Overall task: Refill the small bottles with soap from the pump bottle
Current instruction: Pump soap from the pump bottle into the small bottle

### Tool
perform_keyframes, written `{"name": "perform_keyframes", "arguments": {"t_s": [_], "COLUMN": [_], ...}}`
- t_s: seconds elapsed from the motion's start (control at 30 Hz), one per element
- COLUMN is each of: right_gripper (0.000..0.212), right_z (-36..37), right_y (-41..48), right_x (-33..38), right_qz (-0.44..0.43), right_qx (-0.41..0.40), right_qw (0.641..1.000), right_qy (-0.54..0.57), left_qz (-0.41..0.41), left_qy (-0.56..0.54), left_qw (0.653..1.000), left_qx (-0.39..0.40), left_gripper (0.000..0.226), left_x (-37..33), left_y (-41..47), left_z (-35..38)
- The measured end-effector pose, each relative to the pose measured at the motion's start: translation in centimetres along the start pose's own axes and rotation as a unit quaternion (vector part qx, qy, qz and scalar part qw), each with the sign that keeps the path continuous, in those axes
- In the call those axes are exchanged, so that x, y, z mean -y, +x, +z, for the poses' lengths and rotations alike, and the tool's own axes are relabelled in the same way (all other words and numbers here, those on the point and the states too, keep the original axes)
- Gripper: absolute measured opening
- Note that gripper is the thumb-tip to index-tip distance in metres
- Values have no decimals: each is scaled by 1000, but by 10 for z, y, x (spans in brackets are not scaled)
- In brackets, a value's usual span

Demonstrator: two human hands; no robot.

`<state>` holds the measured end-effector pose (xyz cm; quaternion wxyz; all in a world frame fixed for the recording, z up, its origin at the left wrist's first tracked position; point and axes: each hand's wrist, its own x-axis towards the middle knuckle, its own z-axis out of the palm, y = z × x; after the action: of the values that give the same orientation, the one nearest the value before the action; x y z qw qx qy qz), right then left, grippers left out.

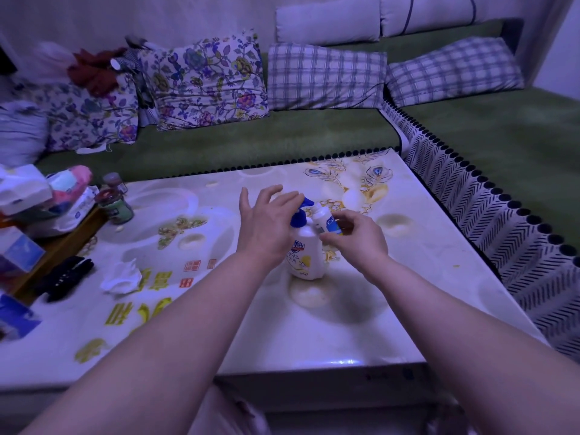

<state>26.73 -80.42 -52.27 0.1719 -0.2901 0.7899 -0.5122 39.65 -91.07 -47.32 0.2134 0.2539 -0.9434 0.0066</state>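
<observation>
Pinching now: right hand (354,237) has the small bottle (324,219) clasped between curled fingers and thumb, held in the air just right of the pump bottle (303,255) and tipped so its neck points at the blue pump head (299,215). On my feed the neck sits right beside the nozzle, touching or nearly so, I can't tell which.

Left hand (263,224) is released, fingers straight and fanned, holding nothing, its edge up against the left side of the pump head. Whether it presses down I can't make out.

Pump bottle stands upright on the patterned table (345,324), white body, yellow and blue label facing me. Well to the left of the pump bottle I've got a crumpled white tissue (122,276), and farther left a black object (64,277) I can't identify. Left and beyond, two dark-lidded jars (114,205) stand close together near the table's far edge. Behind the pump bottle, past the table, runs a green sofa (251,142) with a floral cushion (207,83) and a checked cushion (324,75) leaning on its back.
</observation>
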Motion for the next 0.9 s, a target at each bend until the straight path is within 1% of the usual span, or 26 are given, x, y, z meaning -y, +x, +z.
{"name": "perform_keyframes", "arguments": {"t_s": [0.1, 0.23, 0.5, 0.6, 0.73, 0.83, 0.9], "right_gripper": [45, 45, 46, 43, 32, 34, 37], "right_z": [0, 1, 1, 1, 1, 1, 0], "right_y": [1, 2, 4, 5, 7, 7, 7], "right_x": [1, 0, -4, -4, -5, -5, -5], "right_qz": [5, 8, 7, 11, 11, 14, 15], "right_qx": [0, 0, 8, 8, 8, 5, 0], "right_qw": [1000, 1000, 1000, 1000, 1000, 1000, 1000], "right_qy": [4, 8, 19, 12, 0, -7, -7], "left_qz": [21, 22, 5, 5, 10, 6, 5], "left_qy": [27, 35, 2, 6, 14, 14, 14], "left_qw": [999, 999, 999, 999, 999, 1000, 999], "left_qx": [0, 2, -54, -45, -31, -23, -38], "left_gripper": [60, 64, 69, 69, 66, 64, 62], "left_x": [2, 2, 2, 3, 3, 2, 2], "left_y": [-4, -3, -5, -5, -6, -5, -2], "left_z": [2, 5, 20, 21, 20, 17, 16]}}
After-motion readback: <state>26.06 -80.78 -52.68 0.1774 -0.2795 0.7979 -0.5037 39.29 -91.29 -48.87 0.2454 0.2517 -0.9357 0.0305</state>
